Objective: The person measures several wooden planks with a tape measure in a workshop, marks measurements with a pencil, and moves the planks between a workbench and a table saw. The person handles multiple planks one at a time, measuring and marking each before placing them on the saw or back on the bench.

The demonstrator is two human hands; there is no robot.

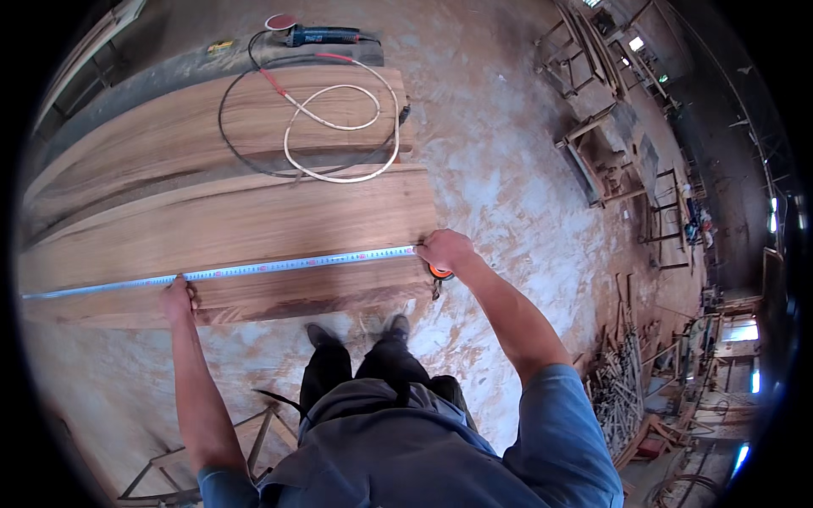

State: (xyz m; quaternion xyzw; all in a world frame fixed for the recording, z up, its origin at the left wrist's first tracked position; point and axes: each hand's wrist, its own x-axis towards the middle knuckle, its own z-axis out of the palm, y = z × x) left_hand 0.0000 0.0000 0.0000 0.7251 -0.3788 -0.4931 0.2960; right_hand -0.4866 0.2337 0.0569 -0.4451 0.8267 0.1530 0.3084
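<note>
A long tape measure blade [313,261] stretches across the near wooden slab [339,212], running from the far left to the slab's right end. There my right hand [447,250] is closed on the tape measure, whose orange and black case [440,272] hangs partly hidden under my fingers, just past the slab's edge. My left hand [179,301] rests at the slab's front edge, fingers curled together below the blade. A small dark tip shows at those fingers by the blade; what it belongs to is too small to tell.
Behind lies a second wooden slab [169,127] carrying a coiled black and white cable [292,127]. An angle grinder [318,35] with a reddish disc lies beyond it. Metal frames [593,157] stand to the right, above a pile of scrap sticks [622,385]. Another frame [169,466] stands lower left.
</note>
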